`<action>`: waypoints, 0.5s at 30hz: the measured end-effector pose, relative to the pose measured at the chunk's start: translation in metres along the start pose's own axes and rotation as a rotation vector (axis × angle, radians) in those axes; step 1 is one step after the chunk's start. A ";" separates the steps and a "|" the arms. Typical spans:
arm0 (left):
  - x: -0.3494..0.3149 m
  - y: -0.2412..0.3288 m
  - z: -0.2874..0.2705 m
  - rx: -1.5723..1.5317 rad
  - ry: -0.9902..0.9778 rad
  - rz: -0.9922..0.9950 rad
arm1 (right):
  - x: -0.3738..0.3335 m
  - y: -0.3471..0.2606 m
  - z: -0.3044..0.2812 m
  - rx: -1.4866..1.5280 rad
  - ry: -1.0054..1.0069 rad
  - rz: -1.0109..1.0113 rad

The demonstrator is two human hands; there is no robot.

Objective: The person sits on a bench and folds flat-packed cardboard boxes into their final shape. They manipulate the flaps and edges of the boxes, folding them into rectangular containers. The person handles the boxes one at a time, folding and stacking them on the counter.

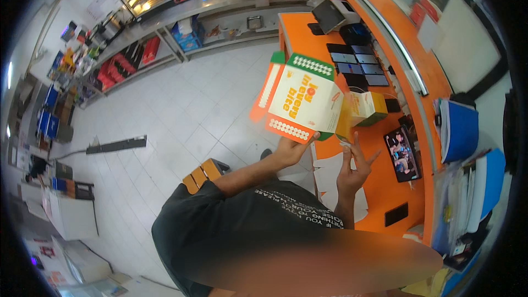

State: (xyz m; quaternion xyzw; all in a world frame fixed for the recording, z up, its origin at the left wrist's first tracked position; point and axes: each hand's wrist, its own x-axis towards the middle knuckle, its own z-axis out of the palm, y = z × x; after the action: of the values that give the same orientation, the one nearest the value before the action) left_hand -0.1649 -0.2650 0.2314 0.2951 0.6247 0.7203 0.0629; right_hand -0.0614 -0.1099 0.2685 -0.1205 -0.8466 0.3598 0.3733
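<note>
My left hand (291,149) grips the lower edge of a flattened cardboard food box (305,96). The box is cream with green and orange flaps, rows of pale dots and orange lettering, and it is held up, tilted, off the counter. At its right side a yellow flap (344,121) is bent and slightly blurred. Close by that flap's lower end is my right hand (355,170), its fingers spread apart and the tips by the cardboard. Whether they touch it is unclear. Just beyond, a folded cream, yellow and green box (367,108) stands on the orange counter (379,198).
White sheets (330,179) lie along the counter's near edge. Further right are a tablet (402,154) with a lit screen and a dark phone (396,214). Several phones (363,65) lie in rows before a register screen (328,16). A wooden stool (204,176) stands on the tiled floor.
</note>
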 end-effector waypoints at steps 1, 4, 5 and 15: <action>0.000 0.001 -0.007 0.258 0.058 0.269 | -0.002 0.004 0.004 0.259 -0.013 0.111; 0.001 0.007 -0.017 0.381 0.010 0.326 | -0.005 0.005 0.013 0.699 -0.032 0.282; -0.006 0.011 -0.020 0.279 -0.019 0.221 | -0.005 0.000 0.017 0.630 -0.016 0.205; -0.032 0.014 -0.020 0.110 -0.023 0.038 | -0.009 -0.015 0.020 0.278 0.181 -0.447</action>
State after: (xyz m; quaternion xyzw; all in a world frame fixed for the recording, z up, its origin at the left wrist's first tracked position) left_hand -0.1445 -0.3001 0.2327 0.3183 0.6567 0.6825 0.0399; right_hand -0.0685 -0.1359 0.2646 0.0899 -0.7578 0.3692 0.5304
